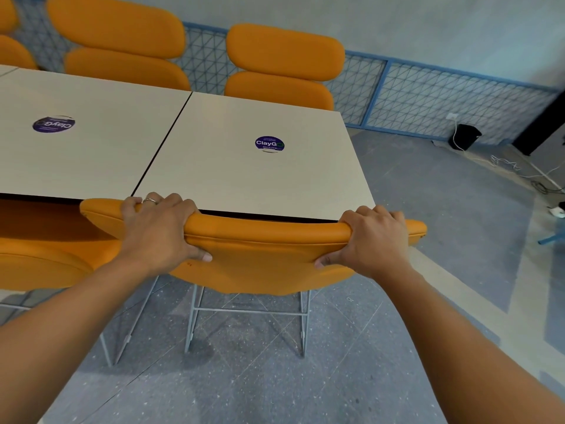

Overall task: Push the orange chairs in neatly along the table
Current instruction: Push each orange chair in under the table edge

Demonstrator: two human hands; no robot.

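An orange chair (260, 258) with a thin metal frame stands right in front of me, its backrest top close against the near edge of the pale table (244, 179). My left hand (159, 231) grips the backrest top near its left end, fingers over the far side and thumb on the near face. My right hand (373, 240) grips the same backrest near its right end in the same way. A second orange chair (39, 255) sits to the left on this side, tucked under the table. Across the table stand two more orange chairs (284, 65) (122, 47).
The table is made of square tops set side by side, each with a round purple sticker (269, 144). A blue mesh fence (428, 96) runs behind the far chairs. At the right, a black box (464, 136) and white cables (519, 169) lie on the grey floor.
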